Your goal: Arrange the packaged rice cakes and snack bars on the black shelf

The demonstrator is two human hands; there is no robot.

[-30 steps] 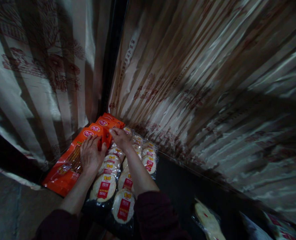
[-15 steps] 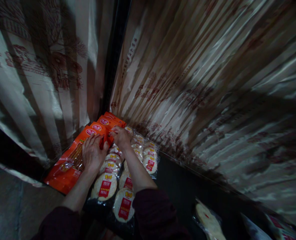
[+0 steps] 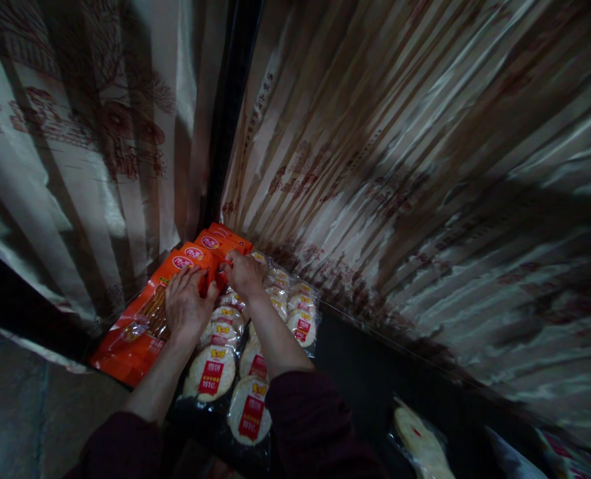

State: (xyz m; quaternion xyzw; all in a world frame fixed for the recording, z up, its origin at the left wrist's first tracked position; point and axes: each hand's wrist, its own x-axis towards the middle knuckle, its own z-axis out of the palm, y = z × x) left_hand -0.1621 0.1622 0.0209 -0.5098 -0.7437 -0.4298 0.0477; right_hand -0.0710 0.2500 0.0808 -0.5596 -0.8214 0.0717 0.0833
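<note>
Head camera view: two bare hands reach into a dim corner, over a row of orange packets [image 3: 130, 346] that overlap one another on a dark surface [image 3: 345, 359]. The left hand [image 3: 189, 303] lies palm down on the packets, its fingers loosely spread and the thumb held apart, closed on nothing. The right hand [image 3: 242, 273] is beside it, nearer the far end of the row, with bent fingers touching an orange packet at its edge; whether they grip it cannot be told. The nearest packet shows brown sticks through its clear part. Just beside the orange row, partly under the right forearm, round pale crackers in clear wrappers [image 3: 210, 376] lie overlapping in rows, with red labels and yellow print. Well apart from these, toward the lower right, lies a clear-wrapped pale item [image 3: 419, 442] with a small red mark, and past it a blurred package [image 3: 514, 456]. Pale pleated sheeting with dark red drawings hangs on the left [image 3: 100, 199] and behind the surface, a black post [image 3: 233, 100] standing between. Dark sleeves [image 3: 120, 446] cover the upper forearms, and tiled floor [image 3: 10, 406] shows at lower left.
</note>
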